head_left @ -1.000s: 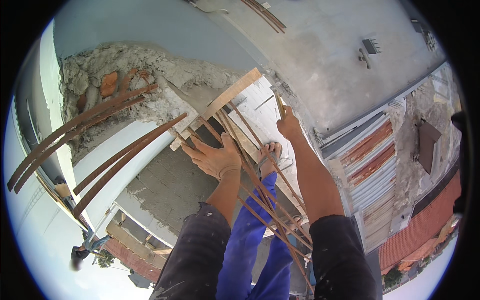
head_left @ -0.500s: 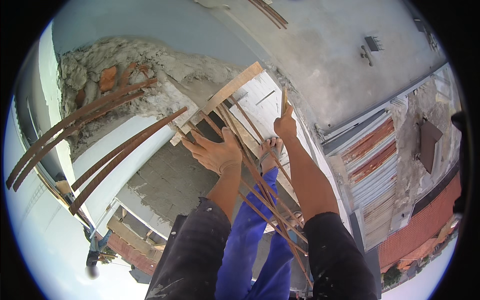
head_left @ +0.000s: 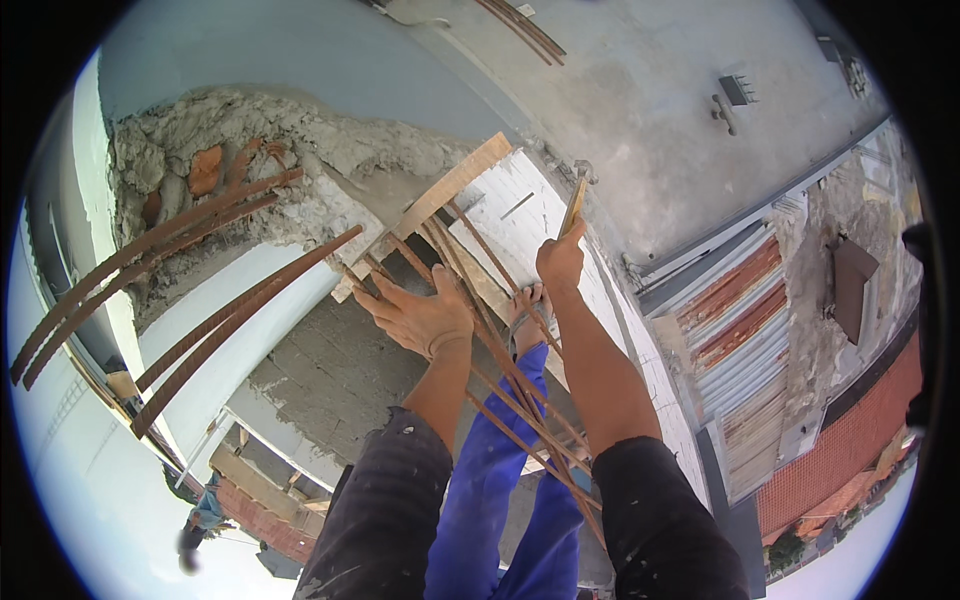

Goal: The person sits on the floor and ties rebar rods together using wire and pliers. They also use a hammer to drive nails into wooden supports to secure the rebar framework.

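My right hand [head_left: 562, 262] is closed round the wooden handle of a hammer [head_left: 575, 207], its metal head pointing away from me. The hammer is over the outer edge of a white-faced board [head_left: 515, 195]. Against the timber formwork, my left hand [head_left: 425, 315] has its fingers spread and grips nothing visible; whether its fingertips touch the wood I cannot tell. A light wooden plank [head_left: 462, 180] crosses the far end of the form. Rusty reinforcing bars [head_left: 497, 348] run through the form, past my left wrist and toward my legs.
Thick bent rebars [head_left: 235, 315] jut out at the left beside rough mortar [head_left: 245, 125] with broken brick. My bare foot [head_left: 530, 305] rests on the formwork between my arms. Corrugated roofing [head_left: 735, 310] lies below on the right. Another person [head_left: 203, 515] is at the lower left.
The hammer's head has come into plain sight as its handle tilts. My right hand appears slightly lower and further left. The whole view has shifted a little; my left hand stays spread at the form.
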Tool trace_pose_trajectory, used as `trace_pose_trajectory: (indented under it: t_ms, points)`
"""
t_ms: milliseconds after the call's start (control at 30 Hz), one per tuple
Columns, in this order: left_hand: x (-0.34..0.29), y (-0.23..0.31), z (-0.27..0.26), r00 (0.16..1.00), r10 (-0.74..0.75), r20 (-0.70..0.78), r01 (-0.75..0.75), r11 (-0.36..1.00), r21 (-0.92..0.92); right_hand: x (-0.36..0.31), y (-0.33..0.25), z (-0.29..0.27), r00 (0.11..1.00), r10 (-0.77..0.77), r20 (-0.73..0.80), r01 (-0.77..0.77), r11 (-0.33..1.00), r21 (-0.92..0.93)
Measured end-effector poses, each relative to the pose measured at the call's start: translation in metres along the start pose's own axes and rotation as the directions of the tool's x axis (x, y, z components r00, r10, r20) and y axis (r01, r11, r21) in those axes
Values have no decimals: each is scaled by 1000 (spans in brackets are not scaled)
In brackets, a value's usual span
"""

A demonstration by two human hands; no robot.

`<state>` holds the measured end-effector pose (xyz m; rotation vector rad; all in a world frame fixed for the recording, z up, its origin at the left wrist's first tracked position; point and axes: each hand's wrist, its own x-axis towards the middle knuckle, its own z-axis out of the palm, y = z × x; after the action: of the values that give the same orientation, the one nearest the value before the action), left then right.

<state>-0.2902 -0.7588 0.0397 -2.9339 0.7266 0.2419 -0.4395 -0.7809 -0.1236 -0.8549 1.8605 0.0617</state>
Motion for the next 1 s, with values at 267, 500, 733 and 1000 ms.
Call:
trace_pose_trajectory:
  t_ms: [267, 500, 733, 1000]
  points:
    - [3, -1, 5, 1000, 14, -18, -14, 1000, 10, 1, -6, 2, 1000, 8, 20, -7, 998, -59]
    - [1, -5, 6, 998, 37, -42, -36, 999, 30, -13, -12, 8, 999, 47, -7, -46, 995, 88]
    - [2, -3, 6, 999, 24, -46, -22, 999, 39, -22, -10, 12, 999, 35, 32, -37, 997, 68]
    - [3, -5, 12, 997, 37, -62, -32, 997, 70, -26, -14, 12, 975, 71, 208, -59, 996, -66]
